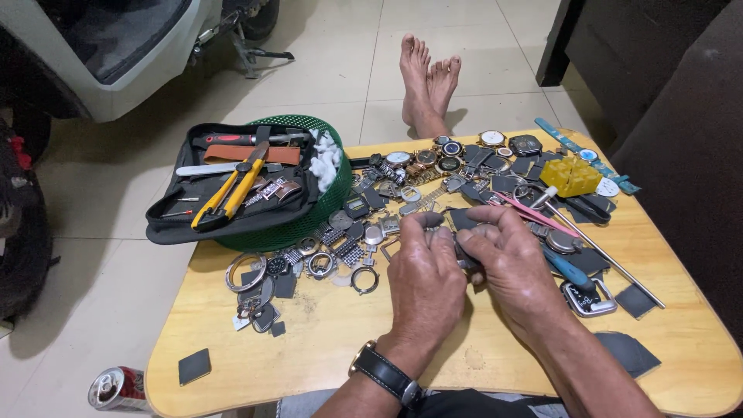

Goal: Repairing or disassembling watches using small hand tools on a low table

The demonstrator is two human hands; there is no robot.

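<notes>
The left hand (424,272) and the right hand (507,259) met knuckle to knuckle over the middle of the table (333,340), both curled nearly closed around a small dark watch part (464,259). Most of that part was hidden by the fingers; what showed lay with its long axis running left to right between the two hands, just above the tabletop. Which end pointed where could not be told. The left thumb and forefinger pinched its left end, and the right fingers wrapped its right end. A dark-strapped wristwatch (385,373) sat on the left wrist.

Just right of the right hand lay a blue-handled tool (570,271) and a square watch case (588,299), with pink tweezers (526,210) beyond. Farther off, a row of watches (449,151) lined the far edge beside a yellow block (570,176). To the far left stood a green basket (329,203) holding a black tool pouch (232,220) with yellow pliers (226,193). A drink can (116,387) lay on the floor at near left.
</notes>
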